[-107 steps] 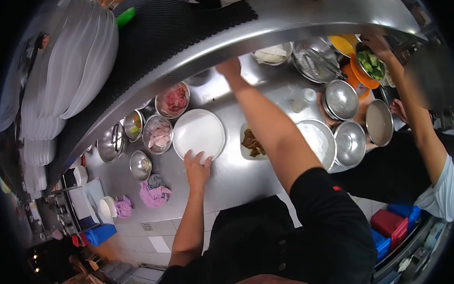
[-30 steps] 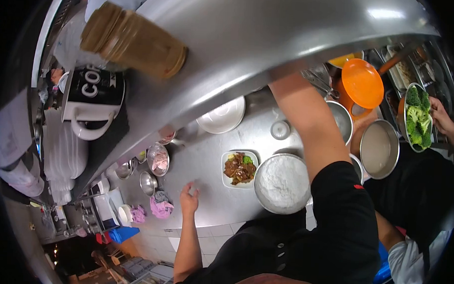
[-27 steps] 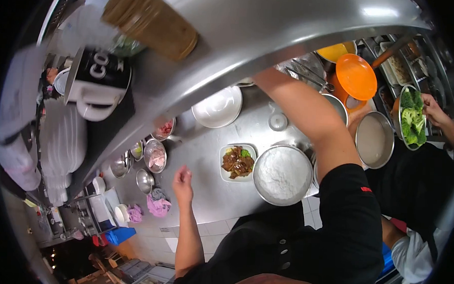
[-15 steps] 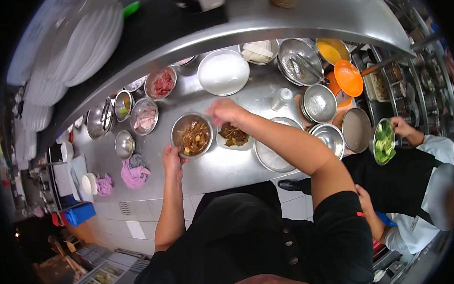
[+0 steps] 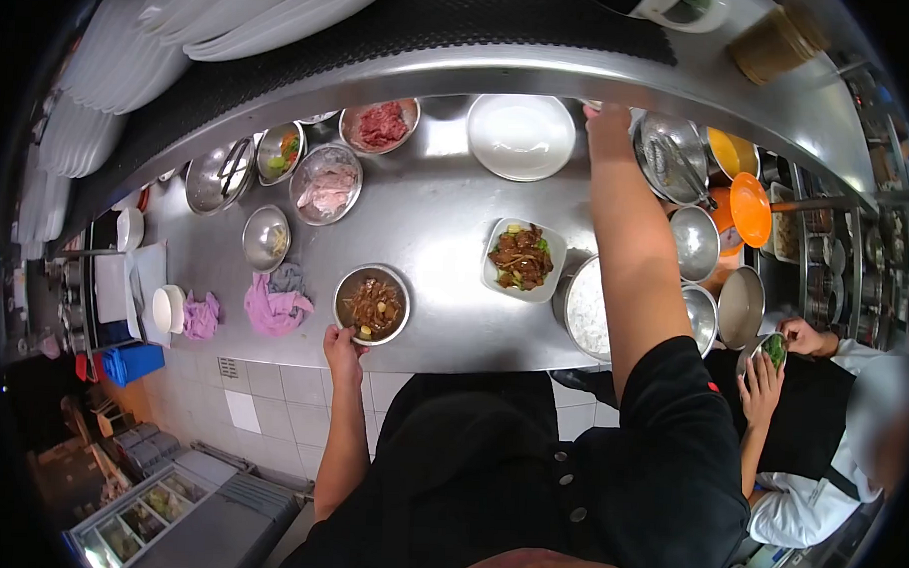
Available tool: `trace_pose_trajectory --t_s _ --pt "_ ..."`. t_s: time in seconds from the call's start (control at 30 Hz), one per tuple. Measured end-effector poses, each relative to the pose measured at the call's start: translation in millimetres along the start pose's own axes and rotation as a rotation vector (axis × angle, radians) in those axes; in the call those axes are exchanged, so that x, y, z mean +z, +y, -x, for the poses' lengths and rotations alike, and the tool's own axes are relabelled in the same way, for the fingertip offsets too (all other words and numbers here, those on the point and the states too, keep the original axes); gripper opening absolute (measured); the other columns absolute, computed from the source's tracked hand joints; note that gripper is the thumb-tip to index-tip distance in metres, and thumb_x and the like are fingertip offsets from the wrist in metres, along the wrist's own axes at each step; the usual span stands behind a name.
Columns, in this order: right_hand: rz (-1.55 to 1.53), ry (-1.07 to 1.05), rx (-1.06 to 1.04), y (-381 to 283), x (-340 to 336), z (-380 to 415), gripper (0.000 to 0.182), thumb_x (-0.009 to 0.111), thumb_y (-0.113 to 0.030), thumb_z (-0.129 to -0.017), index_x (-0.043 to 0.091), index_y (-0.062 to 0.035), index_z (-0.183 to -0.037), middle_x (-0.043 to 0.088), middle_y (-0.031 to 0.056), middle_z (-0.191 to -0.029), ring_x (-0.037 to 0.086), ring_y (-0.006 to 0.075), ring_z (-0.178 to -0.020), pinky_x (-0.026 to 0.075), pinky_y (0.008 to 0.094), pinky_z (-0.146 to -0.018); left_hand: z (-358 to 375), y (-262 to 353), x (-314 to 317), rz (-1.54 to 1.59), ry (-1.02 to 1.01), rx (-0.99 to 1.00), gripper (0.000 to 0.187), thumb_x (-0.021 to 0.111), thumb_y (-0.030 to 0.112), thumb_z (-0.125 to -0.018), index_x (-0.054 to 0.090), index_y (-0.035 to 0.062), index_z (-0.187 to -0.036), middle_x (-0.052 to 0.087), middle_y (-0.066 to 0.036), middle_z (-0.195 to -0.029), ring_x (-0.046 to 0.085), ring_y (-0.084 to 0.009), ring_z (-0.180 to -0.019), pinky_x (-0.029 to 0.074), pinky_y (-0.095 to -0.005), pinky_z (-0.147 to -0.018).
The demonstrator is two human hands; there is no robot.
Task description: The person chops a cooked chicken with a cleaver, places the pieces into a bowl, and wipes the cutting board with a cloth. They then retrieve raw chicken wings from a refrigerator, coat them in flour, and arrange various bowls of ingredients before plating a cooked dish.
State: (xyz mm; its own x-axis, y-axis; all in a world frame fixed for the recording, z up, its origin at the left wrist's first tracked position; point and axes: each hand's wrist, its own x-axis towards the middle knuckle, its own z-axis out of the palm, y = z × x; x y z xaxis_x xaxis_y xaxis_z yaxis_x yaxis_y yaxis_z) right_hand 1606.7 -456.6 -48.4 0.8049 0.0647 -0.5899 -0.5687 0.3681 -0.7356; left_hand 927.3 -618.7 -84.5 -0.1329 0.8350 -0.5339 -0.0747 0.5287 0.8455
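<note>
My left hand (image 5: 345, 348) grips the near rim of a steel bowl (image 5: 373, 303) of brown meat and sauce, near the counter's front edge. My right hand (image 5: 609, 111) reaches to the back of the counter, mostly hidden under the shelf edge, so its fingers cannot be made out. It is between an oval white plate (image 5: 522, 137) and a steel bowl with tongs (image 5: 669, 156). A square white dish (image 5: 522, 260) of brown meat with green pieces stands right of centre, beside a large container of white contents (image 5: 589, 309), partly behind my right arm.
Bowls of red meat (image 5: 380, 126), pale meat (image 5: 326, 184) and vegetables (image 5: 281, 153) stand at the back left, near a pink cloth (image 5: 275, 304). At the right a person (image 5: 820, 417) holds a bowl of greens. A shelf (image 5: 462, 64) overhangs the counter.
My right hand has moved from beside the white dish to the back right. The held bowl and the dish are farther apart. The other person's bowl is lower, with a hand over its greens.
</note>
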Motion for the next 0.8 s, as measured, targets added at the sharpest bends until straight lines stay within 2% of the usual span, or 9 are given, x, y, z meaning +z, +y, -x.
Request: trace_pose_trajectory --t_s 0.1,0.13,0.2,0.33,0.5,0.57,0.63,0.7,0.8 --pt "-0.132 -0.269 -0.046 2 6 -5 0.019 0.078 -0.03 -0.091 0.078 -0.0118 -0.095 0.075 0.0117 -0.096 0.073 0.0263 -0.098 0.06 0.0387 -0.083 -1 4 1 0.036 0.019 -0.022 0.01 0.061 0.007 -0.095 0.052 0.0104 -0.092 0.063 -0.004 -0.078 0.059 -0.0122 -0.056 0.053 -0.0262 -0.047" --pt "0.211 -0.255 -0.087 13 2 -12 0.028 0.075 -0.036 -0.091 0.078 -0.0097 -0.099 0.075 0.0161 -0.103 0.072 0.0287 -0.104 0.059 0.0404 -0.087 1 6 0 0.035 0.033 -0.029 0.01 0.061 0.007 -0.095 0.052 0.0104 -0.092 0.063 -0.004 -0.078 0.059 -0.0122 -0.056 0.053 -0.0262 -0.047" --pt "1.51 -0.398 -0.845 64 -14 -130 0.048 0.067 -0.045 -0.091 0.077 -0.0015 -0.11 0.073 0.026 -0.121 0.07 0.0377 -0.116 0.057 0.0451 -0.095 0 14 8 0.101 -0.004 -0.028 0.01 0.061 0.008 -0.096 0.052 0.0103 -0.094 0.064 -0.004 -0.079 0.06 -0.0124 -0.056 0.054 -0.0263 -0.048" --pt "1.716 -0.393 -0.454 65 -61 -28 0.039 0.064 -0.028 -0.086 0.077 0.0012 -0.108 0.072 0.0277 -0.121 0.07 0.0415 -0.115 0.056 0.0453 -0.099 -15 9 5 0.148 0.023 -0.018 0.01 0.061 0.007 -0.096 0.052 0.0103 -0.095 0.065 -0.005 -0.08 0.06 -0.0125 -0.055 0.055 -0.0268 -0.05" --pt "1.627 -0.213 -0.585 55 -59 -13 0.03 0.064 -0.023 -0.088 0.076 0.0029 -0.098 0.076 0.0259 -0.106 0.073 0.0412 -0.107 0.058 0.0458 -0.094 -28 14 1 0.149 0.039 0.007 0.012 0.062 0.007 -0.098 0.051 0.0104 -0.097 0.066 -0.006 -0.082 0.063 -0.0132 -0.059 0.056 -0.0274 -0.052" --pt "1.158 -0.185 -0.169 44 -57 -12 0.028 0.063 -0.022 -0.091 0.074 0.0038 -0.094 0.077 0.0221 -0.097 0.074 0.0412 -0.101 0.058 0.0468 -0.092 -33 13 -2 0.161 0.044 0.018 0.012 0.063 0.008 -0.1 0.051 0.0103 -0.099 0.066 -0.006 -0.083 0.064 -0.0134 -0.06 0.057 -0.0276 -0.053" --pt "0.943 -0.171 -0.137 52 -62 -2 0.026 0.061 -0.021 -0.093 0.071 0.0034 -0.09 0.076 0.0204 -0.09 0.074 0.0394 -0.095 0.059 0.0472 -0.086 -37 14 -3 0.177 0.039 0.036 0.013 0.064 0.009 -0.101 0.05 0.0101 -0.101 0.066 -0.006 -0.085 0.065 -0.0137 -0.061 0.058 -0.0277 -0.054" --pt "1.155 0.018 -0.762 58 -78 21 0.024 0.06 -0.019 -0.094 0.07 0.0036 -0.096 0.075 0.0221 -0.093 0.075 0.0384 -0.094 0.058 0.0458 -0.081 -38 14 -1 0.174 -0.003 0.087 0.015 0.065 0.01 -0.103 0.05 0.0097 -0.104 0.066 -0.006 -0.087 0.066 -0.0141 -0.063 0.06 -0.0284 -0.056" --pt "0.575 -0.242 -0.401 60 -130 168 0.028 0.051 -0.019 -0.101 0.064 -0.0003 -0.086 0.069 0.0151 -0.079 0.059 0.0233 -0.062 0.048 0.0405 -0.058 -45 16 3 0.216 -0.026 0.077 0.015 0.065 0.011 -0.103 0.05 0.009 -0.105 0.066 -0.006 -0.088 0.067 -0.0146 -0.064 0.061 -0.0287 -0.058"
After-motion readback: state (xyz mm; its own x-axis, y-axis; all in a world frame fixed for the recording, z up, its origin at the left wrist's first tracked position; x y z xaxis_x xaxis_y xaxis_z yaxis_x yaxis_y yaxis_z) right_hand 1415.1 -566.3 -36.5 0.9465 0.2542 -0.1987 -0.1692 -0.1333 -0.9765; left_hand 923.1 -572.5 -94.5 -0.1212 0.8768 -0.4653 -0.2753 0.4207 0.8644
